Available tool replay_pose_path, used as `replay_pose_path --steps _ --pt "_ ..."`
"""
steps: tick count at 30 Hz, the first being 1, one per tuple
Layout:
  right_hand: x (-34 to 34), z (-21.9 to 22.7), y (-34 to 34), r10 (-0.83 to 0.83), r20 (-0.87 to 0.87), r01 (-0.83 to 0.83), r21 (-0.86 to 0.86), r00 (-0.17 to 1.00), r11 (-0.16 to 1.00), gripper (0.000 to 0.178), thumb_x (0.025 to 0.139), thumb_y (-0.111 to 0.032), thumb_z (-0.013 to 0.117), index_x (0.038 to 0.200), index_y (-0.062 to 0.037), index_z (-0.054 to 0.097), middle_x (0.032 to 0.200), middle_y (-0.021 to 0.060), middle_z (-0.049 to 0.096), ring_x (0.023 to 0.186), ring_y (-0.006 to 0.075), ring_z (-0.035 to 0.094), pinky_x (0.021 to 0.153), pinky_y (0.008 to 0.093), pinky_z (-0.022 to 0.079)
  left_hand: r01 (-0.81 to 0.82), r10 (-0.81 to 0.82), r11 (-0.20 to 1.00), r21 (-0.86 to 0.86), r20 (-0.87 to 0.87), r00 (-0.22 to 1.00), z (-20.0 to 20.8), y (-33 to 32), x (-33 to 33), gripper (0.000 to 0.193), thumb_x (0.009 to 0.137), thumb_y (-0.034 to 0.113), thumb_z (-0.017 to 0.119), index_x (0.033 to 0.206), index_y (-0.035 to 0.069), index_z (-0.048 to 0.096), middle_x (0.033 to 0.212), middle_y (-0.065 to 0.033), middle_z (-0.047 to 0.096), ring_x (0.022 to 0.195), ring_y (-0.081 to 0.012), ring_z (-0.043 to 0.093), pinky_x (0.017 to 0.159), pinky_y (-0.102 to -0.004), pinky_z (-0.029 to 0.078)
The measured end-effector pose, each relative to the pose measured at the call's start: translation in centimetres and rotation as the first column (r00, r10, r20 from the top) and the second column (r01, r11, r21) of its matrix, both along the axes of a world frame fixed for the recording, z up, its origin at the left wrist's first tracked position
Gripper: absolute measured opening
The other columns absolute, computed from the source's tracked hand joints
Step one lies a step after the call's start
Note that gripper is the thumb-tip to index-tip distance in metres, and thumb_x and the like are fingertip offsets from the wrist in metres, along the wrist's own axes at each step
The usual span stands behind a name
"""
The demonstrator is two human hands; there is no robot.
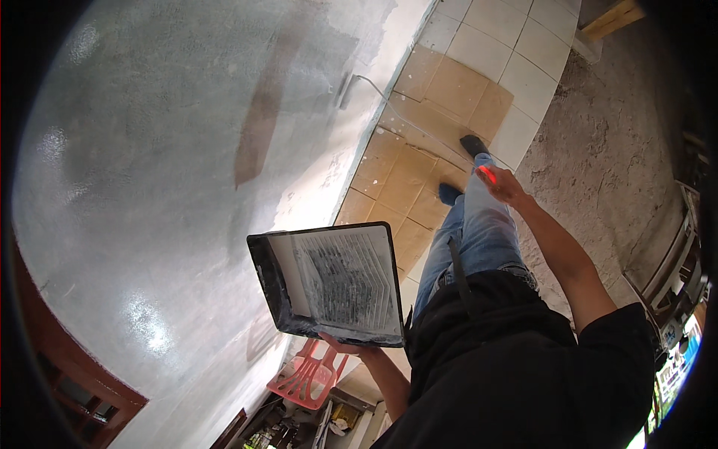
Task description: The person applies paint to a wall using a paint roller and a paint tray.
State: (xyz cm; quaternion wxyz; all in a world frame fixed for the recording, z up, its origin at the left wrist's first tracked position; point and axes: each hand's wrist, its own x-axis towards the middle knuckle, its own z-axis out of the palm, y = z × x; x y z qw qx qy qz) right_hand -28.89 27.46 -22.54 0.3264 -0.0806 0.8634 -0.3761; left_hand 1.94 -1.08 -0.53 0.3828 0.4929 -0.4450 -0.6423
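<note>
Held at 7 o'clock from the view's centre, the black paint tray looks light, stiff and slick where smeared; its 6 o'clock rim, where the left hand is clamped, seems a sound hold. Its long axis appears to run 9 to 3 o'clock. The right hand grips the red handle of a paint roller pointing toward 10 o'clock.

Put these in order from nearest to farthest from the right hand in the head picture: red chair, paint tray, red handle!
1. Red handle: right inside the right hand.
2. Paint tray: off to the left, held by the left hand.
3. Red chair: farthest, lower left, past the tray.
</note>
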Motion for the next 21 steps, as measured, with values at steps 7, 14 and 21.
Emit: replay_pose_path --steps 7,14,21 --pt "-0.3 0.8 -2.9 0.008 0.052 -0.006 -0.04 0.999 0.999 0.053 0.092 -0.055 0.044 0.097 -0.0054 0.062 0.084 0.0224 0.063 0.082 0.0406 0.061 0.07 0.0429 0.047 0.005 -0.004 0.999 -0.043 0.033 0.999 -0.8 -0.5 1.2 0.076 0.09 0.057 0.036 0.142 0.002 0.027 0.148 -0.0153 0.026 0.133 -0.0353 0.029 0.11 -0.048 0.023" --pt "1.1 5.4 -1.3 -0.074 0.057 0.086 -0.236 0.996 0.968 0.045 0.093 -0.045 0.05 0.097 -0.0029 0.063 0.081 0.0208 0.063 0.074 0.036 0.06 0.067 0.0394 0.047 -0.013 0.012 0.999 0.037 0.027 1.0 0.5 0.2 -0.6 0.079 0.089 0.059 0.037 0.142 0.002 0.027 0.148 -0.0156 0.026 0.133 -0.0359 0.029 0.11 -0.0481 0.023" --pt "0.4 6.3 -0.8 -0.066 0.05 0.077 -0.273 0.997 0.959 0.042 0.093 -0.044 0.051 0.101 -0.0046 0.063 0.082 0.0193 0.063 0.074 0.0339 0.061 0.068 0.0377 0.047 0.002 -0.001 1.0 -0.029 0.056 0.998 -0.1 -0.7 0.1 0.08 0.087 0.059 0.038 0.141 0.002 0.029 0.147 -0.016 0.028 0.133 -0.0362 0.029 0.11 -0.0481 0.023"
